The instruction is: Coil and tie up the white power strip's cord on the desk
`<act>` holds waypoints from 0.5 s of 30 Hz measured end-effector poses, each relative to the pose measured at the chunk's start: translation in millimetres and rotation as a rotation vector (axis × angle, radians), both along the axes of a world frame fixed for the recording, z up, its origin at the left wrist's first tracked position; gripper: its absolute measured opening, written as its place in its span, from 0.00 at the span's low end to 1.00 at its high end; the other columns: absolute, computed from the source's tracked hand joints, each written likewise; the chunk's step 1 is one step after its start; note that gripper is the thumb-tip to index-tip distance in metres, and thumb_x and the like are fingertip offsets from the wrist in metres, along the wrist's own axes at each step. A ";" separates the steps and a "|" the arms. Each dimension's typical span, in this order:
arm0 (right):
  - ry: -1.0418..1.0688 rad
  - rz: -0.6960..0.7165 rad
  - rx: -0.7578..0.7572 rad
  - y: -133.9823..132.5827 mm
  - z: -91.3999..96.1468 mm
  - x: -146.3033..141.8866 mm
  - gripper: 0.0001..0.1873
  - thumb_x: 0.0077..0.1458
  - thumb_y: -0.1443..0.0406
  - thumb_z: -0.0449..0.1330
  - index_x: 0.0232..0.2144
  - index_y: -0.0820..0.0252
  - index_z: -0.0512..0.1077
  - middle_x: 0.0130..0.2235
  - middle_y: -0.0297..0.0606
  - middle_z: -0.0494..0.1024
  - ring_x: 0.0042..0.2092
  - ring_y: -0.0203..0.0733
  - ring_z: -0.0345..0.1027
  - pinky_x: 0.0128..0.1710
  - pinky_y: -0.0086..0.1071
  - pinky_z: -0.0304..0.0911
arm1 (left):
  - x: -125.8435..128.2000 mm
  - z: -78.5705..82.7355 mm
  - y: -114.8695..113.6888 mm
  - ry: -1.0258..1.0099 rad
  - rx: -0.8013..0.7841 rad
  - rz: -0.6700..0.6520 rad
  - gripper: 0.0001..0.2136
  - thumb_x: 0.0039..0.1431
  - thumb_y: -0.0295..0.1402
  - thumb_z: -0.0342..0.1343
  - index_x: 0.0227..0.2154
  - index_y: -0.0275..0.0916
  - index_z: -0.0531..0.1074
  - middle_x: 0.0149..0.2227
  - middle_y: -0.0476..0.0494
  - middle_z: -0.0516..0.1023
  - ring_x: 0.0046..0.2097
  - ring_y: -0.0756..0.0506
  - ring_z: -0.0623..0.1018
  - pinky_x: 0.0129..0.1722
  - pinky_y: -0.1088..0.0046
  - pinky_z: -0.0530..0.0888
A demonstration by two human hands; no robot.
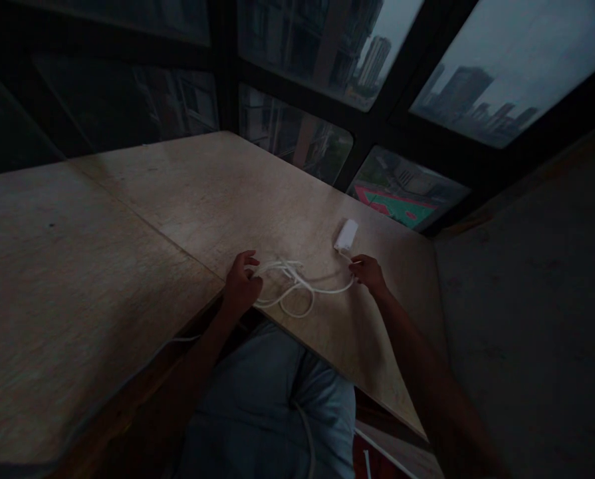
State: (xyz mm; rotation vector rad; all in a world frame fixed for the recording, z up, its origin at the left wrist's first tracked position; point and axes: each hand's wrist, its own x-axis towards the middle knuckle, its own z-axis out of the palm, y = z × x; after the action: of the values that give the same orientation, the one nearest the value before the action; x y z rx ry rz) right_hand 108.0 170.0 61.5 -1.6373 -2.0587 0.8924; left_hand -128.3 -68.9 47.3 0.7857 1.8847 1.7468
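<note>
A white cable (297,283) lies in loose, crossing loops on the wooden tabletop. One end runs up to a white box-shaped adapter or power strip (347,234), which I cannot tell apart in this dim light. My right hand (367,271) pinches the cable just below that white block. At the left side of the loops is my left hand (242,283), fingers curved and apart from the thumb. Strands of the cable pass close to its fingertips, and whether they touch is unclear.
The wooden tabletop (192,179) has a seam running across it and a front edge at my lap. Dark-framed windows (297,126) stand behind it, and a grey wall (526,319) rises at right. Another white cord (304,432) hangs over my legs.
</note>
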 end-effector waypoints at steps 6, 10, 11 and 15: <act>0.097 -0.132 0.045 17.3 -19.1 47.1 0.16 0.43 0.66 0.57 0.37 0.65 0.73 0.23 0.34 0.74 0.19 0.33 0.64 0.17 0.24 0.59 | -38.8 27.9 -20.4 -0.264 0.167 0.299 0.20 0.32 0.24 0.53 0.36 0.37 0.69 0.28 0.52 0.70 0.21 0.52 0.70 0.18 0.78 0.66; 0.110 -0.186 0.073 23.2 -33.5 80.7 0.18 0.43 0.64 0.56 0.38 0.66 0.73 0.23 0.35 0.74 0.19 0.35 0.64 0.18 0.27 0.61 | -59.7 42.0 -22.6 -0.428 0.332 0.489 0.11 0.32 0.22 0.51 0.25 0.36 0.66 0.24 0.54 0.68 0.22 0.52 0.71 0.22 0.77 0.71; 0.107 -0.192 0.082 23.7 -37.3 88.5 0.18 0.43 0.63 0.56 0.37 0.66 0.73 0.23 0.35 0.74 0.20 0.36 0.65 0.19 0.27 0.62 | -63.8 43.2 -22.0 -0.434 0.359 0.534 0.10 0.32 0.21 0.51 0.23 0.36 0.65 0.25 0.54 0.68 0.22 0.53 0.71 0.23 0.76 0.72; 0.083 -0.211 0.127 23.1 -50.8 116.5 0.17 0.42 0.63 0.56 0.36 0.64 0.73 0.23 0.36 0.75 0.21 0.37 0.67 0.20 0.27 0.62 | -84.8 36.5 -20.6 -0.479 0.413 0.533 0.10 0.34 0.17 0.48 0.22 0.36 0.63 0.24 0.52 0.68 0.23 0.53 0.70 0.24 0.76 0.72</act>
State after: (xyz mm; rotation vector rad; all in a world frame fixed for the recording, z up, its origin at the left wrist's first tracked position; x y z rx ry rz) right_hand 224.5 193.0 10.7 -1.6810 -1.8086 0.7295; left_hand -213.1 -89.5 83.9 -0.0523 1.4987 2.4260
